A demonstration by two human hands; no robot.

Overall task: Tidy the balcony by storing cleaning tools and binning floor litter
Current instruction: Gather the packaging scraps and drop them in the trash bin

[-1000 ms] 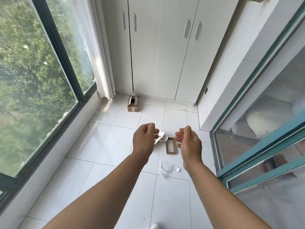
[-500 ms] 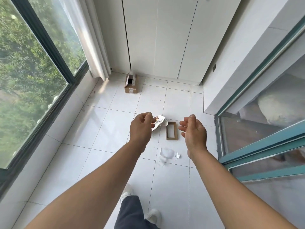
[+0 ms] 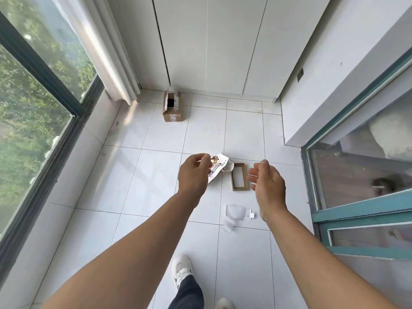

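Head view: stepped closer to floor litter, nothing binned yet. Left hand (image 3: 192,175) fingers loosely curled, empty; right hand (image 3: 268,185) open, above cardboard frame (image 3: 239,176), beside printed wrapper (image 3: 217,167).

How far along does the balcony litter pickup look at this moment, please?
Nothing looks binned yet. Both hands, left hand and right hand, hover empty above the floor litter. The printed wrapper, brown cardboard frame and clear plastic packet still lie on the tiles; the cardboard box stands by the cabinets.
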